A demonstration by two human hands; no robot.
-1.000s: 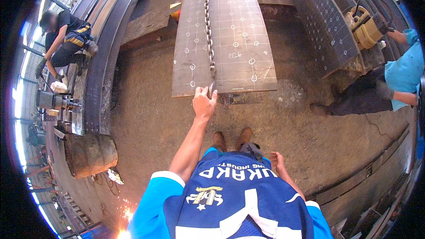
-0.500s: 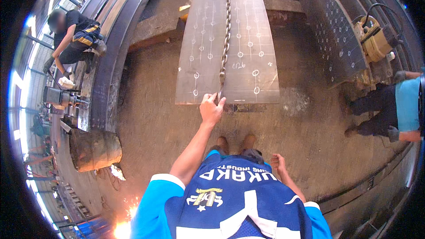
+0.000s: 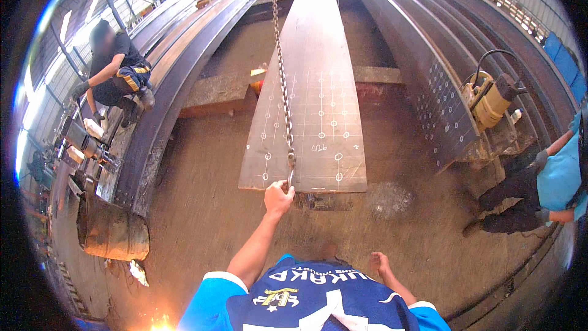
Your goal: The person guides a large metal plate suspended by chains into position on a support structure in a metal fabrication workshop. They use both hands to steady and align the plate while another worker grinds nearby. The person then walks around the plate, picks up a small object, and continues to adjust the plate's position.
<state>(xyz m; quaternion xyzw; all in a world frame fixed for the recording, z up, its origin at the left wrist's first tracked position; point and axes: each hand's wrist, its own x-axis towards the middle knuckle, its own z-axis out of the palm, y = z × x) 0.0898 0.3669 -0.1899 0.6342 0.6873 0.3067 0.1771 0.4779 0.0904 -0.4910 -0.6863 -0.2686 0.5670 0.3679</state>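
My left hand (image 3: 278, 199) is closed on the metal hook (image 3: 291, 173) at the lower end of a hanging chain (image 3: 280, 55), at the near edge of a long steel plate (image 3: 306, 110). The plate carries chalk lines, small white circles and chalk marks. My fingers partly cover the hook, so whether it grips the plate's edge cannot be seen. Low in front of my body, to the right, my right hand (image 3: 380, 265) hangs with loosely bent fingers and nothing visible in it.
At left a person in dark clothes (image 3: 119, 70) crouches on steel beams beside a drilling machine (image 3: 86, 144); a rusty drum (image 3: 113, 227) stands nearer. Bright sparks (image 3: 160, 323) fly at lower left. At right are a marked beam (image 3: 438, 110), a yellow machine (image 3: 493, 101) and a person in blue (image 3: 557, 178).
The view has tilted upward, bringing the plate's far end into sight. My left hand stays on the hook at the near edge. The right hand remains low by my body.
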